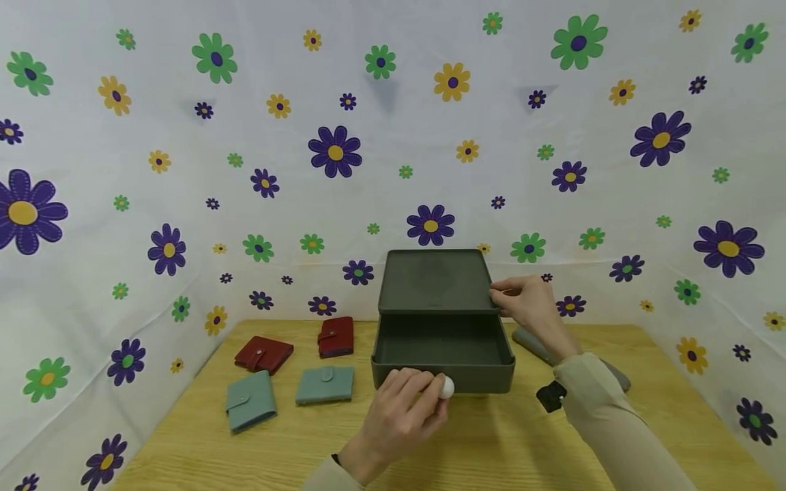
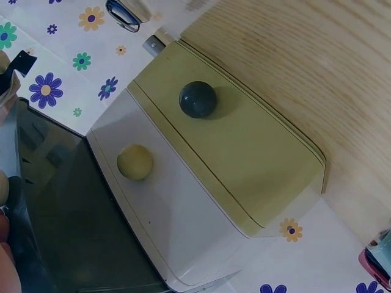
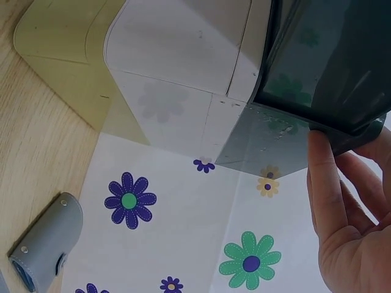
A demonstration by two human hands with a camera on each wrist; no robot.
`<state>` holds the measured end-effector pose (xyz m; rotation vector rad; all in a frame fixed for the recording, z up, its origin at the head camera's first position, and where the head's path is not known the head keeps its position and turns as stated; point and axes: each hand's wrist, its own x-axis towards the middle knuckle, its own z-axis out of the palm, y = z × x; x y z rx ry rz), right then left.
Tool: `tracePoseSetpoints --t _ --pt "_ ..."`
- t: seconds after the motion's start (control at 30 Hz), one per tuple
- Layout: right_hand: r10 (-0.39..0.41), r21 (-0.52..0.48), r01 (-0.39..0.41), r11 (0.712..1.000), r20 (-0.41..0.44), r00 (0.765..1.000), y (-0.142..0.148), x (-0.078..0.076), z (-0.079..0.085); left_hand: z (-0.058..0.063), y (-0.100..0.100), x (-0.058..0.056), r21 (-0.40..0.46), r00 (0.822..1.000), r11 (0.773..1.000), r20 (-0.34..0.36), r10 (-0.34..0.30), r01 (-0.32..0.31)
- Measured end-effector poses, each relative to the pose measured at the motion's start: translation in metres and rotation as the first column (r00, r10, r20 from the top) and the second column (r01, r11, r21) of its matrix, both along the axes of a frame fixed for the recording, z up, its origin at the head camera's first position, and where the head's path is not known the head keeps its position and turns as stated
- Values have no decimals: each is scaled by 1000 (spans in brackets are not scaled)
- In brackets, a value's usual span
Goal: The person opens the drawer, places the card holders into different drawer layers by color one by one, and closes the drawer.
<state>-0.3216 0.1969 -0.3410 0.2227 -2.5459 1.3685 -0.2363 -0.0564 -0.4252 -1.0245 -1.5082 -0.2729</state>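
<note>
A small dark green chest of drawers (image 1: 434,281) stands on the table, its top drawer (image 1: 442,379) pulled out, with bare floor visible inside. My left hand (image 1: 399,416) pinches the round white knob (image 1: 446,387) on that drawer's front. At the chest's right side, my right hand (image 1: 527,305) grips the upper edge; in the right wrist view its fingers (image 3: 327,183) lie against the dark side panel. Below the green drawer, the left wrist view shows a white drawer (image 2: 177,226) with a yellow knob (image 2: 135,162) and a yellow-green drawer (image 2: 256,159) with a dark knob (image 2: 198,99).
Left of the chest lie two red wallets (image 1: 264,354) (image 1: 336,337) and two pale teal wallets (image 1: 250,401) (image 1: 325,385). A grey wallet (image 3: 49,241) lies on the right, partly behind my right forearm in the head view. A flower-patterned cloth (image 1: 381,184) surrounds the wooden table (image 1: 202,436).
</note>
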Motion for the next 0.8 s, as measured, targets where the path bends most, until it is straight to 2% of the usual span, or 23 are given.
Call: tracePoseSetpoints --t 0.6,0.7,0.8 --pt "-22 -2 22 1000 -6 1000 -1 -1 -1 -1 0 3 -12 1000 1000 9 -17 17" --pt "-21 1 21 1000 -14 1000 -1 -2 -1 0 -2 4 -22 999 999 25 -27 28" --pt "-20 3 20 1000 -18 1000 -1 -2 0 1 -5 5 -19 999 999 13 -44 44"
